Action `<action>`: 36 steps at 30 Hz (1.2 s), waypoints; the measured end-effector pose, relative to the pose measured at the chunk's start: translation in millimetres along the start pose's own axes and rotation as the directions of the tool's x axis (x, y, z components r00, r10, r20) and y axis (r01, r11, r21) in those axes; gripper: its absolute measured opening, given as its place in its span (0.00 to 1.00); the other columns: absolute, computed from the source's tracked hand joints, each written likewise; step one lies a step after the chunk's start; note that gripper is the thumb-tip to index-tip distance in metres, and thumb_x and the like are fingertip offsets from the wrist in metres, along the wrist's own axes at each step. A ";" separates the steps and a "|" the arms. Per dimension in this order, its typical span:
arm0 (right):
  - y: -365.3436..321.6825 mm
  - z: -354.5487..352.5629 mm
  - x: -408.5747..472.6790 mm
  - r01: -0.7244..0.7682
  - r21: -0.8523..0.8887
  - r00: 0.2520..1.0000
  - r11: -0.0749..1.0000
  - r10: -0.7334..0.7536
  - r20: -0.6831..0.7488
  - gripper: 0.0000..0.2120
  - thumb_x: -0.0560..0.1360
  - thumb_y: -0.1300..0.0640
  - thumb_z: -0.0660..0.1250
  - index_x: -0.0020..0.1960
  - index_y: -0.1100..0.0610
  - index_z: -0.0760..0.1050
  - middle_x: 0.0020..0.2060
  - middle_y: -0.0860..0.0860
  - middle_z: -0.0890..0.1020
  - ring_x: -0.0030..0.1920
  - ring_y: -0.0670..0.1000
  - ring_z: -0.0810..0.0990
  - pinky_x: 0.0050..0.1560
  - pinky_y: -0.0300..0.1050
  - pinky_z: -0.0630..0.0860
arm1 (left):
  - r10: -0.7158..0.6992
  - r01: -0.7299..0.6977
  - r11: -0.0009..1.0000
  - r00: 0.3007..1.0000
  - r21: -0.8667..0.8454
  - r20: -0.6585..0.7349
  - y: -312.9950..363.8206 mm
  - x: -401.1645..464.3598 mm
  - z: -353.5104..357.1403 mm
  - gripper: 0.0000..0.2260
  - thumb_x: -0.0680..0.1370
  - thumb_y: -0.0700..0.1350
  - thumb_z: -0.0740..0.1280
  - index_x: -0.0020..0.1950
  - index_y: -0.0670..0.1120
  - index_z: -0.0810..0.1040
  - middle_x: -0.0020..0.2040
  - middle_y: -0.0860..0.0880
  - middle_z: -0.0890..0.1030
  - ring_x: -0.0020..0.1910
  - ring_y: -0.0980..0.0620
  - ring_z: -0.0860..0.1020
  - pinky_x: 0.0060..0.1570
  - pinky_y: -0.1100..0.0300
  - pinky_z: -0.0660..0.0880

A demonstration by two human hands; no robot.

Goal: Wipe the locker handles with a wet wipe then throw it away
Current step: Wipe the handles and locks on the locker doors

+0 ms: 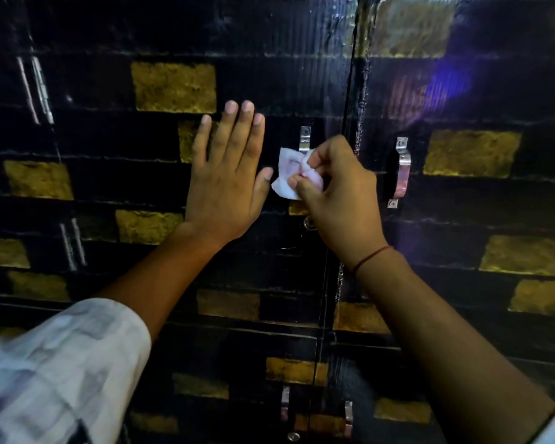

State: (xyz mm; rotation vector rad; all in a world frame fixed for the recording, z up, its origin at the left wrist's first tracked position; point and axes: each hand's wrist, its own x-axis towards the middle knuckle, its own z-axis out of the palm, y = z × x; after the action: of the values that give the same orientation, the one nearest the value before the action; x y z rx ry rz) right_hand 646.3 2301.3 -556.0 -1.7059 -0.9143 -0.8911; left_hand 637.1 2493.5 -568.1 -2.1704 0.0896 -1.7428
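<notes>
Two dark locker doors with a black and gold brick pattern fill the view. My right hand (337,200) pinches a white wet wipe (287,174) and holds it against the metal handle (305,139) of the left door; only the handle's top bracket shows above the wipe. My left hand (228,174) lies flat on the left door (173,139), fingers straight, just left of the wipe. The right door's silver handle (402,169) is bare and apart from both hands.
A keyhole (309,222) sits just below my right hand. Lower down are two more small metal handles, the left lower handle (285,403) and the right lower handle (348,418), with a round lock (293,436) between them. The seam between the doors (350,91) runs vertically.
</notes>
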 end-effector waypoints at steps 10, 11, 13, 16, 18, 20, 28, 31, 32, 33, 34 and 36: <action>-3.4 -21.9 -12.3 0.107 -0.229 0.994 0.968 -0.112 -0.006 0.07 0.75 0.57 0.72 0.48 0.54 0.74 0.40 0.46 0.82 0.39 0.49 0.81 0.38 0.53 0.79 | -0.002 0.002 1.000 1.000 0.000 0.015 1.2 0.7 -0.3 0.29 0.87 0.54 0.48 0.82 0.37 0.53 0.83 0.37 0.55 0.82 0.37 0.53 0.80 0.37 0.50; -6.2 -29.1 -14.8 0.099 -0.268 0.993 0.958 -0.114 -0.040 0.07 0.74 0.55 0.72 0.49 0.53 0.74 0.40 0.46 0.82 0.39 0.49 0.82 0.38 0.52 0.79 | -0.011 0.011 1.000 1.000 -0.012 0.011 2.2 1.1 -0.6 0.28 0.87 0.53 0.48 0.82 0.37 0.54 0.83 0.37 0.55 0.82 0.38 0.53 0.80 0.37 0.49; -10.5 -46.3 -16.5 0.094 -0.334 0.982 0.938 -0.141 -0.122 0.07 0.75 0.52 0.70 0.52 0.50 0.75 0.42 0.46 0.83 0.41 0.51 0.82 0.38 0.50 0.78 | -0.059 0.058 0.995 0.998 -0.087 -0.012 7.9 3.4 -3.8 0.27 0.87 0.52 0.50 0.82 0.37 0.55 0.82 0.37 0.57 0.82 0.38 0.54 0.80 0.37 0.49; -5.6 -71.2 -8.1 0.104 -0.398 0.954 0.912 -0.205 -0.221 0.09 0.76 0.52 0.68 0.55 0.51 0.79 0.46 0.50 0.83 0.45 0.56 0.80 0.42 0.49 0.73 | -0.088 0.069 0.970 0.993 -0.232 -0.074 32.4 16.1 -16.2 0.27 0.86 0.49 0.53 0.80 0.35 0.59 0.81 0.36 0.60 0.81 0.38 0.57 0.80 0.38 0.50; 8.0 -89.9 1.9 0.067 -0.446 0.934 0.892 -0.213 -0.285 0.09 0.77 0.52 0.67 0.53 0.54 0.81 0.49 0.56 0.80 0.49 0.59 0.77 0.48 0.49 0.69 | -0.001 -0.024 0.967 0.995 -0.254 -0.099 60.6 33.0 -26.3 0.28 0.84 0.50 0.57 0.80 0.34 0.60 0.80 0.35 0.62 0.80 0.36 0.59 0.79 0.37 0.52; 24.6 -104.3 13.8 0.010 -0.460 0.936 0.888 -0.170 -0.308 0.11 0.78 0.53 0.65 0.53 0.57 0.82 0.52 0.60 0.77 0.52 0.61 0.76 0.52 0.49 0.69 | 0.099 -0.109 0.976 0.993 -0.191 -0.062 86.0 50.2 -31.9 0.33 0.83 0.55 0.60 0.81 0.35 0.58 0.81 0.36 0.60 0.81 0.37 0.58 0.79 0.37 0.53; 50.0 -86.7 2.6 0.210 -0.483 0.965 0.850 -0.260 -0.037 0.16 0.78 0.60 0.65 0.64 0.62 0.77 0.52 0.59 0.78 0.53 0.59 0.76 0.52 0.37 0.65 | 0.171 -0.178 0.983 0.977 0.045 0.125 98.1 59.4 -12.0 0.43 0.81 0.70 0.42 0.83 0.38 0.46 0.84 0.38 0.47 0.83 0.41 0.46 0.80 0.40 0.49; 57.5 -85.3 -8.9 0.211 -0.455 0.960 0.865 -0.271 -0.068 0.19 0.79 0.60 0.66 0.69 0.62 0.74 0.52 0.57 0.79 0.53 0.56 0.75 0.54 0.35 0.64 | 0.232 -0.235 0.972 0.970 0.023 0.076 86.0 61.0 -10.2 0.42 0.82 0.69 0.47 0.83 0.38 0.51 0.83 0.39 0.52 0.83 0.41 0.51 0.80 0.41 0.52; 58.7 -85.1 -11.4 0.204 -0.430 0.962 0.879 -0.261 -0.079 0.19 0.78 0.60 0.67 0.68 0.62 0.74 0.52 0.56 0.80 0.52 0.55 0.76 0.54 0.35 0.65 | 0.258 -0.259 0.966 0.965 0.017 0.055 80.8 60.6 -8.5 0.41 0.82 0.69 0.50 0.83 0.38 0.53 0.83 0.39 0.54 0.83 0.41 0.53 0.80 0.41 0.54; 59.4 -84.7 -14.3 0.189 -0.392 0.965 0.900 -0.245 -0.097 0.18 0.78 0.59 0.68 0.67 0.61 0.75 0.50 0.55 0.81 0.51 0.54 0.77 0.53 0.37 0.67 | 0.283 -0.284 0.959 0.959 0.011 0.034 75.5 59.5 -6.4 0.41 0.82 0.68 0.53 0.82 0.37 0.55 0.83 0.38 0.56 0.82 0.41 0.55 0.79 0.41 0.55; 59.6 -84.6 -17.7 0.167 -0.339 0.968 0.926 -0.220 -0.123 0.15 0.77 0.59 0.70 0.63 0.60 0.77 0.48 0.53 0.81 0.48 0.52 0.78 0.51 0.39 0.70 | 0.305 -0.305 0.952 0.952 0.005 0.013 70.7 57.6 -3.8 0.41 0.82 0.68 0.55 0.82 0.37 0.57 0.82 0.38 0.58 0.82 0.40 0.56 0.79 0.40 0.57; 60.2 -84.9 -24.1 0.092 -0.231 0.978 0.969 -0.131 -0.160 0.09 0.75 0.58 0.72 0.53 0.57 0.76 0.43 0.47 0.80 0.43 0.47 0.78 0.45 0.39 0.73 | 0.330 -0.330 0.944 0.943 -0.006 -0.033 64.3 53.9 0.1 0.41 0.82 0.68 0.58 0.81 0.36 0.61 0.81 0.37 0.62 0.80 0.38 0.59 0.78 0.40 0.58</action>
State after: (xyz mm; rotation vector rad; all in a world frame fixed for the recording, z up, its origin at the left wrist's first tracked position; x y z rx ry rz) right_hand 675.7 2201.2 -579.0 -1.7443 -0.8237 -1.2377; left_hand 661.0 2419.0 -537.8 -1.9963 0.4461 -1.5856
